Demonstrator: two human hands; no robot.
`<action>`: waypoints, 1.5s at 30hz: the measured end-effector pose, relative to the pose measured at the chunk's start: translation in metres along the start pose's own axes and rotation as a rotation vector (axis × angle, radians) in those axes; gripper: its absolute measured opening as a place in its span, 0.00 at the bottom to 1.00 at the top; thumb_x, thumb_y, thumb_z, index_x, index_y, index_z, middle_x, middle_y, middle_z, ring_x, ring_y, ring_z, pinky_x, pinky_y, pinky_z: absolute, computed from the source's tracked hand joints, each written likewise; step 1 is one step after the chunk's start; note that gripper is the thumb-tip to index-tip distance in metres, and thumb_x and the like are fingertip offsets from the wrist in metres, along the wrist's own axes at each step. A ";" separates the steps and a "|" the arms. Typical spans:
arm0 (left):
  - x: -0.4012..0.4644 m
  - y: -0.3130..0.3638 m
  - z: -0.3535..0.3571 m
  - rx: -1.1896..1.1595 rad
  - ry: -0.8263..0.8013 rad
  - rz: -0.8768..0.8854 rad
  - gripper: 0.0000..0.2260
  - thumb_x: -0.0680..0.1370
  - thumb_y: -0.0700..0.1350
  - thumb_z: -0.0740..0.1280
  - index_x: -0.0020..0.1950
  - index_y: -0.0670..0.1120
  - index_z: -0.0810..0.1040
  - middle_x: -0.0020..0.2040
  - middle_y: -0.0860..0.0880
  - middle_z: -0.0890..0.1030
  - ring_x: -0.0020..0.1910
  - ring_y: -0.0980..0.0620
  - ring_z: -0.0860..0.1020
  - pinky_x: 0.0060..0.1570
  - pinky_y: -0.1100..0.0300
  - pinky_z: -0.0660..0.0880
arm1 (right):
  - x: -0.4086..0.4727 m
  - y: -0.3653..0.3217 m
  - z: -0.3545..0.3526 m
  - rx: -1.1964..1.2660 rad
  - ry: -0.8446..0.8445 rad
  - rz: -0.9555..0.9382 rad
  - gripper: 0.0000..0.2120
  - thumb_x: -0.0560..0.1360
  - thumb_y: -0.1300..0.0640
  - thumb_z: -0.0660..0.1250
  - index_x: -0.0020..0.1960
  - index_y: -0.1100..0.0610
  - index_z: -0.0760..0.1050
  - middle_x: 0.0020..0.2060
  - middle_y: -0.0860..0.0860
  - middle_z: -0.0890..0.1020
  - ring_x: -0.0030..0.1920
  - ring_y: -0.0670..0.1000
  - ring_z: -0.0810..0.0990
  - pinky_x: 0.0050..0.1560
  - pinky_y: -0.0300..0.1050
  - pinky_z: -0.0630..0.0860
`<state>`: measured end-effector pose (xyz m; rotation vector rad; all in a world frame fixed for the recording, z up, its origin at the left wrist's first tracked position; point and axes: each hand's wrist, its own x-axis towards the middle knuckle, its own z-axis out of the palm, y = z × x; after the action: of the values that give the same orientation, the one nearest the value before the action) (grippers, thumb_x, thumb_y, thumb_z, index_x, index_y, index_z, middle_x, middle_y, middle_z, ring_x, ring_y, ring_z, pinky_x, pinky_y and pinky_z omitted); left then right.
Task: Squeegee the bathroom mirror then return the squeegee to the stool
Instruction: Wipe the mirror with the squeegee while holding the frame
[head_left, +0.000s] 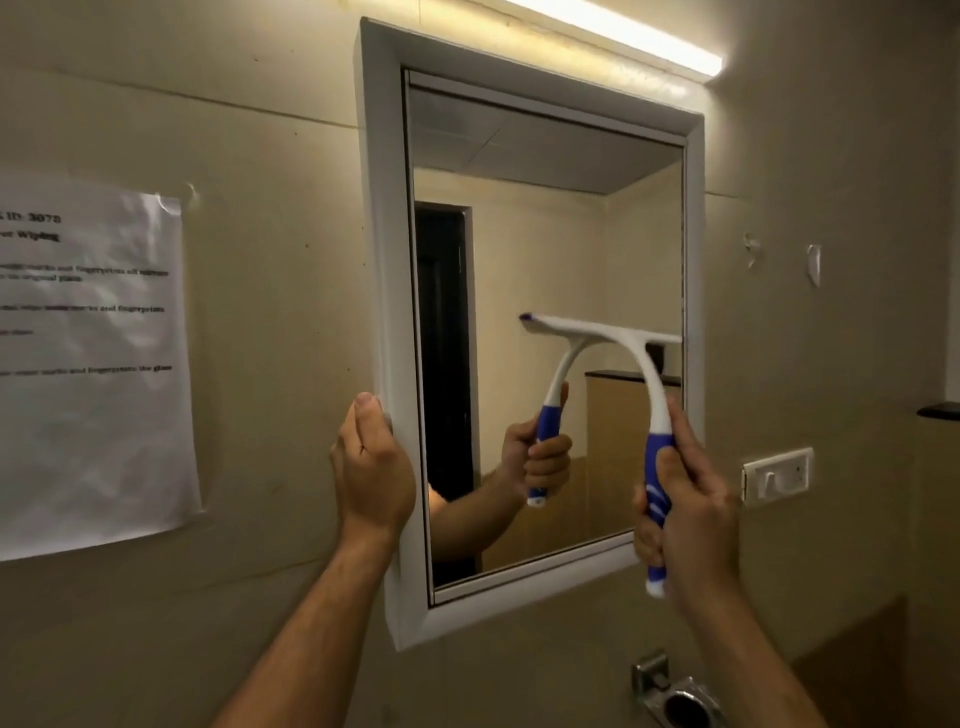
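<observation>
A mirror in a white frame (384, 218) hangs on the beige wall. My right hand (685, 499) is shut on the blue handle of a white squeegee (649, 374). Its blade lies flat against the glass, across the right half at mid-height, reaching the right frame edge. My left hand (371, 462) grips the frame's left edge low down, thumb on the outer side. The glass reflects the squeegee, my right hand and a dark doorway. No stool is in view.
A printed paper sheet (88, 358) is taped to the wall at the left. A lit tube light (623, 31) runs above the mirror. A white switch plate (776, 475) sits at the right, and a metal holder (675, 696) juts out below the mirror.
</observation>
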<state>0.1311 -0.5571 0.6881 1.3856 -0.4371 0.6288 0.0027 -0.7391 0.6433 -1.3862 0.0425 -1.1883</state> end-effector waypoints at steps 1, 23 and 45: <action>0.001 -0.001 0.000 0.008 -0.005 0.006 0.17 0.84 0.45 0.48 0.55 0.46 0.76 0.51 0.52 0.76 0.48 0.63 0.68 0.54 0.65 0.60 | -0.015 0.007 0.002 -0.001 -0.004 0.015 0.19 0.80 0.54 0.58 0.66 0.35 0.72 0.42 0.60 0.76 0.26 0.45 0.70 0.21 0.35 0.68; 0.002 -0.002 0.001 0.076 0.028 -0.035 0.20 0.84 0.49 0.47 0.73 0.43 0.63 0.72 0.43 0.67 0.70 0.49 0.64 0.69 0.58 0.57 | -0.112 0.059 0.032 -0.050 -0.079 0.009 0.22 0.74 0.49 0.59 0.63 0.26 0.68 0.30 0.52 0.78 0.27 0.49 0.71 0.26 0.40 0.71; 0.006 -0.010 0.003 0.212 0.045 -0.040 0.23 0.82 0.54 0.45 0.72 0.44 0.63 0.72 0.44 0.66 0.70 0.46 0.63 0.68 0.56 0.60 | -0.097 0.063 0.028 -0.074 -0.125 -0.016 0.22 0.76 0.48 0.58 0.65 0.27 0.66 0.30 0.49 0.77 0.28 0.47 0.71 0.28 0.39 0.71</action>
<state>0.1420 -0.5597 0.6846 1.5737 -0.3120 0.6871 0.0130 -0.6717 0.5460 -1.5261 -0.0128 -1.1207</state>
